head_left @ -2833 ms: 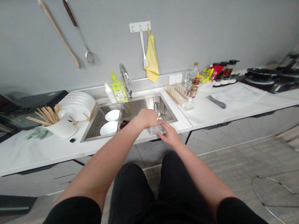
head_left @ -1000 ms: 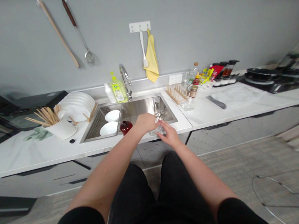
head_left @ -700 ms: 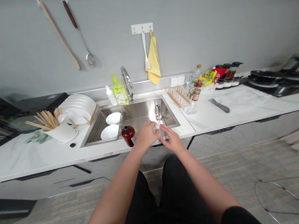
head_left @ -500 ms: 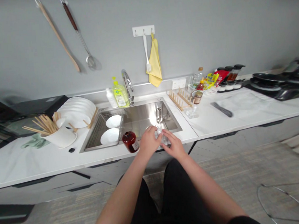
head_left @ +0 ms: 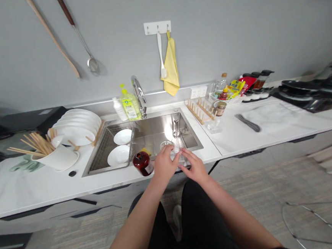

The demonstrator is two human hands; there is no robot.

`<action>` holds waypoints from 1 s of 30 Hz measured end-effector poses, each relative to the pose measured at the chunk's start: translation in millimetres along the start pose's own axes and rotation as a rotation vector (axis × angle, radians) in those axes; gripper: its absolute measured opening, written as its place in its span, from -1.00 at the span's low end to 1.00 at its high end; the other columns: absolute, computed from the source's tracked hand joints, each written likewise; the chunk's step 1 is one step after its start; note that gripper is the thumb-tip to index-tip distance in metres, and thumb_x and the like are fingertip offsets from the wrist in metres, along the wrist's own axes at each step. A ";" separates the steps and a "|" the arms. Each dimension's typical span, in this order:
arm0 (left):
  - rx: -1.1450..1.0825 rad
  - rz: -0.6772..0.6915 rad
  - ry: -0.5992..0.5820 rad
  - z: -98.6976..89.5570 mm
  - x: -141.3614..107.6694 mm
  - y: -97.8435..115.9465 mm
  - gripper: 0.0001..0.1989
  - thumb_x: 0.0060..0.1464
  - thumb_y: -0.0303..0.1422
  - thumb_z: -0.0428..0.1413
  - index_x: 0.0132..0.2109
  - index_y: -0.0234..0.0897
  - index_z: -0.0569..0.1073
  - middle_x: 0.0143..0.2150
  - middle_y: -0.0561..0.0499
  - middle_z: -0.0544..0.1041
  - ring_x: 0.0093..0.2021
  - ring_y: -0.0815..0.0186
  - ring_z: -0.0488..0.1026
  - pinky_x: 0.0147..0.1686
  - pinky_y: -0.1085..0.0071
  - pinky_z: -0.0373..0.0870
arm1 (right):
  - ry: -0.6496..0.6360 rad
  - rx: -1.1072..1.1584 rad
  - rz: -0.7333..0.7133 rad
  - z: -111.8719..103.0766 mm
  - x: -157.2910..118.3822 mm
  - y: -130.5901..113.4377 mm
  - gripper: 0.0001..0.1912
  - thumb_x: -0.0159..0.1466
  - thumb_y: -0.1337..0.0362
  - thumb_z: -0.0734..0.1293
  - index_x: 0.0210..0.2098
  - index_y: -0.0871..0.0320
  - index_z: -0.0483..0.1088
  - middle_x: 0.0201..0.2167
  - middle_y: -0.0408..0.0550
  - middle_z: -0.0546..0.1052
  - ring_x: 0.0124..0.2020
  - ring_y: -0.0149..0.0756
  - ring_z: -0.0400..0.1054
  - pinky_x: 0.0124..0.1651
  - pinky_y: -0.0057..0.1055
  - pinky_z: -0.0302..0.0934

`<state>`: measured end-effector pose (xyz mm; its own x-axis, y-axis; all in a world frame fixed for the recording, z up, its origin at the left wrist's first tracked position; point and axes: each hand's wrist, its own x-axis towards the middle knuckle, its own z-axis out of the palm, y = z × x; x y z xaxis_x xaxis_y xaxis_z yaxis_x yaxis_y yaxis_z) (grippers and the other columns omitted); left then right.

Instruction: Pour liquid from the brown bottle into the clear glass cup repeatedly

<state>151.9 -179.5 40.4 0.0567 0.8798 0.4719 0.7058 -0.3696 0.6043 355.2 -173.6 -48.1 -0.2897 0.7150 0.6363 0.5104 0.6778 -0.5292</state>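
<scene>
At the sink's front edge, both hands are closed around a clear bottle-like container [head_left: 184, 161], whose exact kind is partly hidden by my fingers. My left hand [head_left: 165, 163] has thumb and fingers at its top on the left. From the right, my right hand [head_left: 194, 166] curves its fingers and thumb against it. A dark red-brown bottle [head_left: 142, 164] with an open neck and pale label stands just left of my left hand. Behind the hands lies the steel sink [head_left: 154, 127], and a yellow thing [head_left: 146, 151] shows in it beside the bottle.
White bowls [head_left: 119, 155] sit in the sink's wire basket. Left are a plate stack [head_left: 81, 123] and a white holder [head_left: 58, 158] of wooden utensils. The faucet [head_left: 138, 94] and soap bottles [head_left: 130, 106] stand behind. Right are a wooden rack [head_left: 201, 112] and a jar [head_left: 220, 108].
The view has shifted slightly, so the counter's left side sits further left and lower. Both hands stay around the clear container; the yellow thing in the sink now shows.
</scene>
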 end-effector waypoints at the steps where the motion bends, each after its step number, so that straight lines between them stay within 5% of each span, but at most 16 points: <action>1: 0.005 0.010 0.003 -0.9 0.2 0.9 -0.75 0.42 -0.20 0.25 0.13 -0.19 0.56 0.12 -0.15 0.70 0.11 0.07 0.68 0.17 0.17 0.62 | -0.002 0.000 0.004 -0.2 0.0 -0.1 -0.26 0.46 0.14 0.51 0.57 -0.10 0.32 0.52 0.09 0.47 0.51 0.11 0.43 0.53 0.19 0.41; 17: 0.048 0.127 -0.105 -38.5 30.8 9.0 -0.80 0.44 -0.21 0.21 0.08 -0.15 0.62 0.11 -0.11 0.73 0.16 0.06 0.67 0.21 0.14 0.60 | 0.001 0.012 0.016 -3.2 1.9 -5.3 -0.26 0.47 0.12 0.52 0.57 -0.11 0.32 0.51 0.08 0.48 0.50 0.11 0.44 0.53 0.17 0.42; 30: 0.092 0.171 -0.099 -35.8 28.1 13.0 -0.78 0.42 -0.24 0.25 0.12 -0.17 0.63 0.10 -0.14 0.74 0.13 0.01 0.68 0.21 0.08 0.59 | -0.005 -0.008 0.022 -4.0 2.2 -6.4 -0.25 0.48 0.10 0.52 0.58 -0.10 0.30 0.51 0.09 0.48 0.50 0.12 0.44 0.53 0.18 0.42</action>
<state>137.3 -170.3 84.5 0.2466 0.8335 0.4944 0.7412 -0.4909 0.4578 354.6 -177.1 -41.1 -0.2823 0.7307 0.6216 0.5235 0.6603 -0.5385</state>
